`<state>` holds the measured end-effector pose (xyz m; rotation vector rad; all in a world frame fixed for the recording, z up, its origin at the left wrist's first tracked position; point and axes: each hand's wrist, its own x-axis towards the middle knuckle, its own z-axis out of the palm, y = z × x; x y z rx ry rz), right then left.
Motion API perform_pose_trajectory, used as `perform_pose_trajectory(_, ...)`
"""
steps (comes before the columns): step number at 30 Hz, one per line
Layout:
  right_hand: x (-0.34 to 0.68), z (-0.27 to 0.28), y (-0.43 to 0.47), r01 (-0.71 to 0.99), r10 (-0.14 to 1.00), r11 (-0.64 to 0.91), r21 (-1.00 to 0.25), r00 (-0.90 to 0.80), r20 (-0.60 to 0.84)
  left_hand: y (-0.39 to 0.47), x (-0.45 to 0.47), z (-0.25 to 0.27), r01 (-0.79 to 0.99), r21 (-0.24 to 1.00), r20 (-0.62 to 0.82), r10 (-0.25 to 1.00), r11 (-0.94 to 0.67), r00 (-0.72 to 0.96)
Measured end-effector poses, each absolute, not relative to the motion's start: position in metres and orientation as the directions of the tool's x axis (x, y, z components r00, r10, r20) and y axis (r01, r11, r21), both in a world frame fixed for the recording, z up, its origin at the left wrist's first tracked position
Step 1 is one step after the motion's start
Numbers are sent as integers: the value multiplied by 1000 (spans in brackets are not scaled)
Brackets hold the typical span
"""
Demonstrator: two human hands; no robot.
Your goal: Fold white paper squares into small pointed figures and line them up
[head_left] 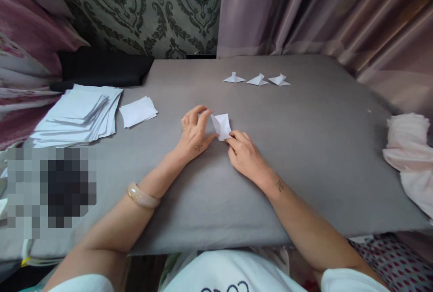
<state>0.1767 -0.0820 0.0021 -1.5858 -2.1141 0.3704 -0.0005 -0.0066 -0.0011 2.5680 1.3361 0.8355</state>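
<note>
A small folded piece of white paper (222, 126) with visible creases is between my hands, over the middle of the grey table. My left hand (196, 132) is at its left side, with the index fingertip at the upper left corner and the thumb at the lower edge. The fingers of my right hand (245, 152) close on its lower right corner. Farther back stand three folded paper figures in a row: a left one (233, 78), a middle one (258, 80) and a right one (279, 80).
Small white sheets (138, 111) lie left of my hands, beside a larger stack of white paper (77, 116). Behind the stack is a folded black cloth (104, 66). Pale pink fabric (407, 147) is bunched at the right edge. A blurred patch (50, 188) covers the lower left.
</note>
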Motion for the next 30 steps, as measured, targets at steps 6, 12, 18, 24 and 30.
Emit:
perform_pose_trajectory(6,182,0,-76,718,979,202,-667,-123,164,-8,-1,-5,574,330,253,656,-749,711)
perform_pose_trajectory(12,188,4,-70,555,1000,-27,-831,24,-17,-6,-4,-5,492,307,235,566,-815,791)
perform_pose_trajectory(18,191,2,-69,553,987,-95,-827,159,-8,-8,-9,-9,419,239,308,478,-876,822)
perform_pose_trajectory(24,189,-2,-69,686,975,-104,-720,215,64,-10,-13,-9,410,200,285,453,-890,845)
perform_pose_trajectory(30,191,-8,-68,737,975,-89,-670,200,91,-12,-10,-6,338,204,273,385,-919,882)
